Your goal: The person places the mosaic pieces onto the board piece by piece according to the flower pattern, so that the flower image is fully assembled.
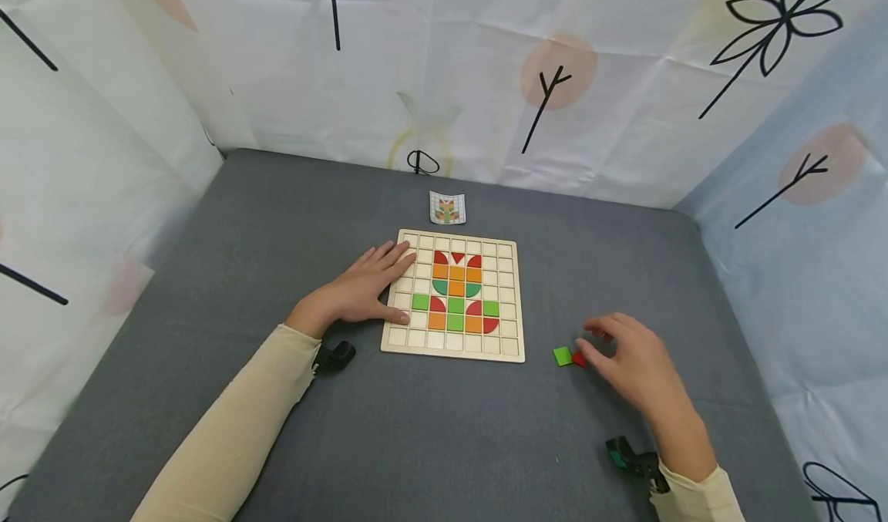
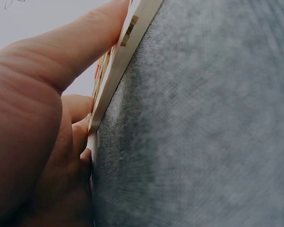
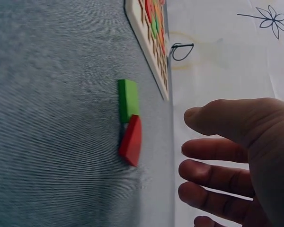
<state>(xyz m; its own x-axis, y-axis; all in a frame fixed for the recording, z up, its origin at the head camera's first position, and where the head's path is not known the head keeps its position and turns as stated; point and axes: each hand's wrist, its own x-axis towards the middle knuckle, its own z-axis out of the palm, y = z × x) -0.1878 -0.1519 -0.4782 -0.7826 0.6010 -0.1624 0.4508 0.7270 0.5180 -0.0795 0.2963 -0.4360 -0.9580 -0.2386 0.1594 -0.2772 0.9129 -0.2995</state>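
Observation:
My left hand [image 1: 361, 287] rests with spread, straight fingers on the left side of a square wooden grid board [image 1: 507, 281]. In the left wrist view the thumb [image 2: 78, 45] lies along the board's edge. Red, orange and green tiles fill cells in the board's middle, making a roughly symmetric pattern. To the board's right, a light green square tile [image 1: 563, 356] lies on the table against a red tile [image 3: 131, 142] with a curved side. My right hand [image 1: 634, 364] hovers just beside and above these two, thumb and fingers apart, with nothing between them.
A small card [image 1: 447, 207] printed with a similar coloured pattern on a grid lies behind the board. Grey cloth covers the table [image 1: 444, 437]. White patterned fabric [image 1: 472, 67] hangs along the back and both sides.

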